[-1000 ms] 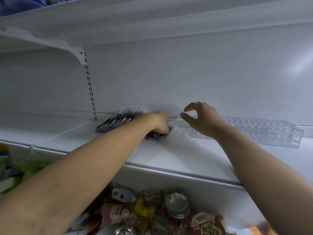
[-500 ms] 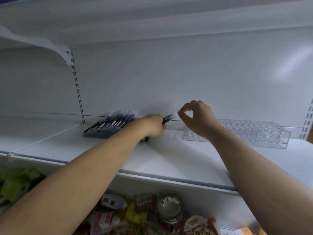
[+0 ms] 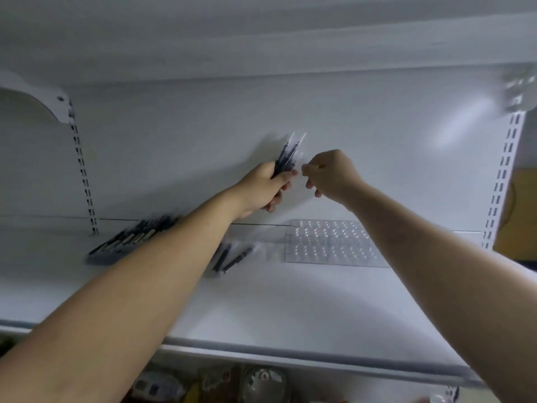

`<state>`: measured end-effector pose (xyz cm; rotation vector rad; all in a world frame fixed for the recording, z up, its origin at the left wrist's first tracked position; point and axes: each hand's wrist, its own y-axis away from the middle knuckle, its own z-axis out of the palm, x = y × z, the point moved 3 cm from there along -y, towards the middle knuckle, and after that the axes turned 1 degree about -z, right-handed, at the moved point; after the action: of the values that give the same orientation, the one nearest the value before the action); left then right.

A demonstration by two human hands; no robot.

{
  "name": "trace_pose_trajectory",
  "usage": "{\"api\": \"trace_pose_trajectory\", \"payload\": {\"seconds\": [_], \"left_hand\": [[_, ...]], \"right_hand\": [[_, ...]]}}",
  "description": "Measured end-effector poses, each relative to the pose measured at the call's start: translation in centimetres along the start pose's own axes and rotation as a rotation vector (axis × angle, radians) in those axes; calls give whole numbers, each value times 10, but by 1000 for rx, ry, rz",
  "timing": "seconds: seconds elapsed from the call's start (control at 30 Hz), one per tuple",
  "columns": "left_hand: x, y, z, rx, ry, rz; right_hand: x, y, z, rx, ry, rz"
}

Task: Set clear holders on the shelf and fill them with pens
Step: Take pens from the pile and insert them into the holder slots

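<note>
The fingers (image 3: 283,178) of the left hand (image 3: 261,187) are curled tight around a bundle of dark slim pens (image 3: 286,158), held up in front of the white back panel (image 3: 174,158) with its long axis nearly upright and its pale tips fanning upward. Just beside it, the right hand (image 3: 331,173) has its fingers (image 3: 308,170) curled and drawn narrow, thumb and forefinger pointing at the bundle's lower end; blur makes it impossible to tell whether they already pinch a pen. The clear plastic holder (image 3: 331,242) with rows of round holes lies flat on the white shelf (image 3: 290,301), directly below the right hand and apart from it, so that hand is the nearer one and a pen would likely travel straight down, tip first. A few loose dark pens (image 3: 232,257) lie on the shelf left of the holder, and a dark open tray of pens (image 3: 128,242) sits further left, partly behind the left forearm.
</note>
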<state>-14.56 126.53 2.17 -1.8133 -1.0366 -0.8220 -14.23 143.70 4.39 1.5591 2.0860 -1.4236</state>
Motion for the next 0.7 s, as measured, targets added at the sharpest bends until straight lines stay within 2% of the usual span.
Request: {"api": "trace_pose_trajectory", "payload": {"seconds": [0.2, 0.43, 0.57, 0.7], "left_hand": [[-5, -16, 16, -103, 32, 71], [-24, 0, 20, -129, 65, 117], [-26, 6, 13, -105, 71, 167], [-31, 7, 7, -75, 108, 133]], "right_hand": [[26, 8, 10, 111, -175, -18], [31, 22, 17, 39, -360, 7], [26, 28, 16, 68, -425, -9], [23, 28, 13, 153, -547, 14]]}}
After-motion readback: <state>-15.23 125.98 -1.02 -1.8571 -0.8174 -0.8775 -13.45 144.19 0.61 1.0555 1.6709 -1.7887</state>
